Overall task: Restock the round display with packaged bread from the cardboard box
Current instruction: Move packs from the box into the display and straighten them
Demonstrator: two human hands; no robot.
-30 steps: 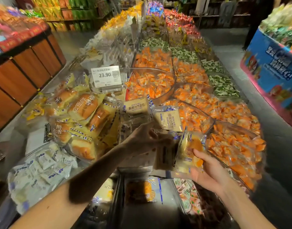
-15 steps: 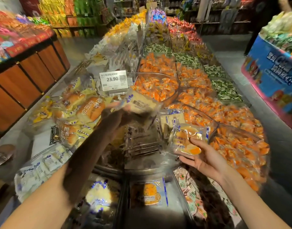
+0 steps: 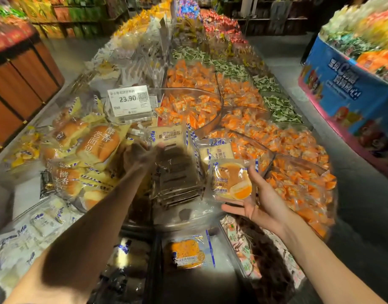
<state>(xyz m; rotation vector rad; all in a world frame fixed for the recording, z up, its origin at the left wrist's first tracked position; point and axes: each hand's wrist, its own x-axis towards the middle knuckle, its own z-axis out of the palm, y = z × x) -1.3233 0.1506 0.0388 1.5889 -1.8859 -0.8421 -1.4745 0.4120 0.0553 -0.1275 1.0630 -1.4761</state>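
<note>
My left hand (image 3: 140, 153) reaches into the round display (image 3: 180, 222) and holds a pale packaged bread (image 3: 166, 137) upright at the back of a clear compartment. A second pale pack (image 3: 217, 150) stands just to its right. My right hand (image 3: 259, 205) holds an orange-filled bread pack (image 3: 231, 181) by its edge, thumb over the right side, above the display's front right. Below, in the dark, another orange bread pack (image 3: 188, 252) lies flat; whether it lies in the cardboard box is unclear.
Large bagged loaves (image 3: 94, 148) fill the left section behind a 23.90 price tag (image 3: 129, 100). Orange-wrapped sweets (image 3: 298, 172) fill the bins on the right. White packs (image 3: 35, 229) lie at lower left. A blue promo stand (image 3: 351, 91) flanks the aisle.
My left hand carried the pale pack forward and set it upright at the back of the compartment. My right hand lifted the orange pack slightly up and to the right.
</note>
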